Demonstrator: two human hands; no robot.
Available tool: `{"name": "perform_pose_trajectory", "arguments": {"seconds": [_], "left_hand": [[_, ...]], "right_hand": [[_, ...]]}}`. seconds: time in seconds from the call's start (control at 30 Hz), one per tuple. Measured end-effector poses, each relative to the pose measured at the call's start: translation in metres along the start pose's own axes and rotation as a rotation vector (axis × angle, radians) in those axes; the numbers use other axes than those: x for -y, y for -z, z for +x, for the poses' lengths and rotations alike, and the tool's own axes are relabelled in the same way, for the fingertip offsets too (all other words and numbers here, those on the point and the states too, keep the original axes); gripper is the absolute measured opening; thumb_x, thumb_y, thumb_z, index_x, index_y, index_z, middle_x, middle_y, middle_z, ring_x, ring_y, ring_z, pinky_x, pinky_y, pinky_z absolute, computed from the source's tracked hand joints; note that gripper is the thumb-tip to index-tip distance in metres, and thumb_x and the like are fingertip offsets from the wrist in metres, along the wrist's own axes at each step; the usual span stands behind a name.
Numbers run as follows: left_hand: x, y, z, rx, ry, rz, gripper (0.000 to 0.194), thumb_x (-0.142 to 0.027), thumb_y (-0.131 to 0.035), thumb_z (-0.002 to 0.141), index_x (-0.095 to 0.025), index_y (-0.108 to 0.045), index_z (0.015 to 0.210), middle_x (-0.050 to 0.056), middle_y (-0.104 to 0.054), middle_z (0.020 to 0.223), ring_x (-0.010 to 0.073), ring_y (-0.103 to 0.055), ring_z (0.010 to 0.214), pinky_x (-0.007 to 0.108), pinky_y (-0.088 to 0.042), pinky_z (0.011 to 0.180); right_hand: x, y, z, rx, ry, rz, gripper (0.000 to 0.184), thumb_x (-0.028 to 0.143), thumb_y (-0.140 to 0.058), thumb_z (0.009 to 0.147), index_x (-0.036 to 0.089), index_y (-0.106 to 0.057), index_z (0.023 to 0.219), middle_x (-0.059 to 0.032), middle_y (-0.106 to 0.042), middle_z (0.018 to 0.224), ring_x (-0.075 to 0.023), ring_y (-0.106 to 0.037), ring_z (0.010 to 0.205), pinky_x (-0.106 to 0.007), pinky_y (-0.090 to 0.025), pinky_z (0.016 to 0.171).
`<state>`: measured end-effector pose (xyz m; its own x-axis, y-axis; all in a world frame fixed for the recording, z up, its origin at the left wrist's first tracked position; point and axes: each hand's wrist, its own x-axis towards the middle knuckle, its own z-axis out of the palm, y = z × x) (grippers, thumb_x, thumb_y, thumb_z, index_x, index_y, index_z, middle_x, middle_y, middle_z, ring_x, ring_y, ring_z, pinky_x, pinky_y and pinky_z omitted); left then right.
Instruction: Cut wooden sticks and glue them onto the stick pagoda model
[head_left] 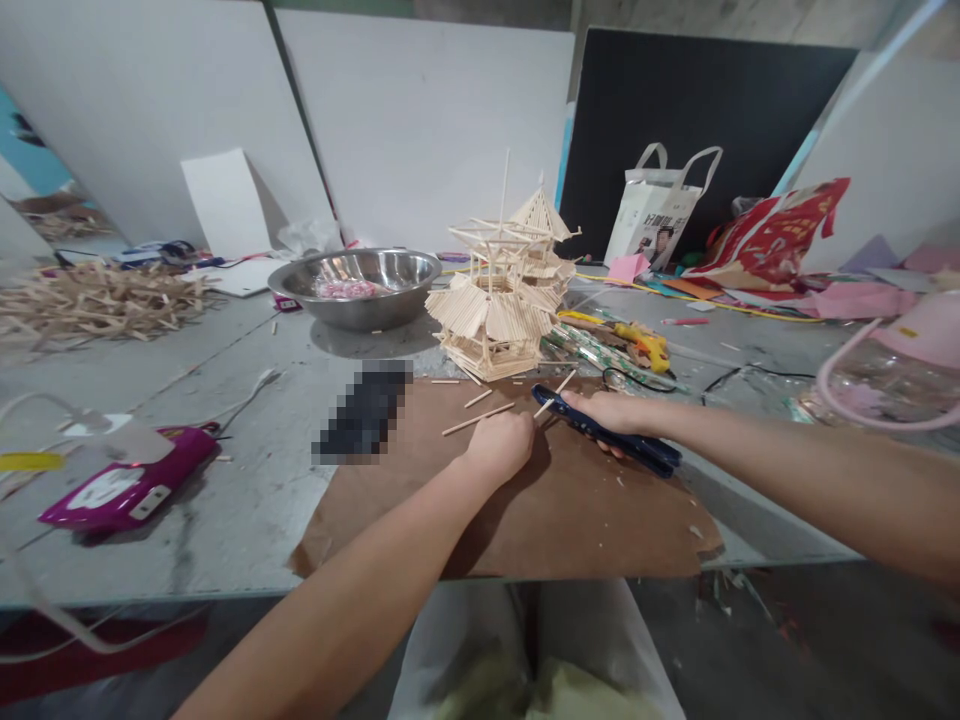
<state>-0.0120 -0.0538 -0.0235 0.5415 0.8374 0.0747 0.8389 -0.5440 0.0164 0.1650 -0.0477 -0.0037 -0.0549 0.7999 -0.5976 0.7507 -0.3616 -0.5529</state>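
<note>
My left hand is closed on a thin wooden stick that pokes out beyond its fingers, up and to the right. My right hand grips a dark blue hand cutter, its jaws right at that stick; whether they press on it I cannot tell. Another wooden stick shows just left of my left hand, with a shorter piece near it. All this is over a brown board. Just behind stands a pagoda-like model made of wooden sticks.
A steel bowl stands behind left, near a heap of wooden sticks. A purple power strip with cables lies left, and a pixelated dark object on the board's edge. A yellow glue gun is behind my right hand.
</note>
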Motion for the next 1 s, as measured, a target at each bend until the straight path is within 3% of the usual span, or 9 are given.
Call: {"name": "perform_pose_trajectory", "arguments": {"seconds": [0.43,0.53,0.67,0.8,1.0], "left_hand": [[0.0,0.001,0.0,0.02,0.0,-0.015,0.032,-0.026,-0.024,0.08,-0.013,-0.053,0.08,0.012,-0.061,0.073,0.024,-0.058,0.071,0.033,-0.041,0.06],[0.001,0.002,0.0,0.005,0.015,-0.043,0.033,-0.03,-0.022,0.081,-0.014,-0.051,0.084,0.012,-0.06,0.074,0.0236,-0.058,0.072,0.033,-0.041,0.06],[0.003,0.001,0.002,-0.045,0.039,-0.07,0.032,-0.033,-0.022,0.082,-0.016,-0.049,0.089,0.01,-0.06,0.075,0.0221,-0.058,0.071,0.031,-0.04,0.059],[0.006,0.0,0.004,-0.129,0.069,-0.094,0.031,-0.031,-0.02,0.082,-0.018,-0.047,0.089,0.007,-0.06,0.076,0.0195,-0.057,0.07,0.028,-0.038,0.058],[0.007,-0.002,0.005,-0.148,0.095,-0.149,0.029,-0.03,-0.023,0.082,-0.019,-0.047,0.094,0.006,-0.06,0.077,0.0173,-0.056,0.07,0.025,-0.037,0.058]], "right_hand": [[-0.004,-0.003,0.002,-0.03,0.024,0.025,0.066,0.075,-0.014,0.06,0.015,-0.042,0.055,-0.0038,-0.05,0.044,-0.0125,-0.05,0.036,-0.026,-0.042,0.038],[-0.003,0.001,-0.003,0.028,0.04,0.076,0.061,0.072,-0.022,0.061,0.015,-0.044,0.056,-0.0042,-0.053,0.049,-0.0116,-0.051,0.039,-0.025,-0.042,0.041],[0.002,0.007,-0.013,0.123,0.144,0.095,0.031,0.046,-0.052,0.062,0.016,-0.046,0.059,-0.0008,-0.055,0.054,-0.0096,-0.051,0.043,-0.022,-0.042,0.045],[0.007,0.01,-0.019,0.097,0.198,0.13,0.005,0.02,-0.049,0.057,0.017,-0.045,0.057,0.002,-0.054,0.048,-0.0103,-0.051,0.044,-0.021,-0.039,0.044],[0.019,0.02,-0.026,0.153,0.295,0.103,0.008,0.014,-0.045,0.051,0.016,-0.05,0.057,0.0002,-0.058,0.059,-0.0123,-0.054,0.057,-0.02,-0.039,0.047]]}}
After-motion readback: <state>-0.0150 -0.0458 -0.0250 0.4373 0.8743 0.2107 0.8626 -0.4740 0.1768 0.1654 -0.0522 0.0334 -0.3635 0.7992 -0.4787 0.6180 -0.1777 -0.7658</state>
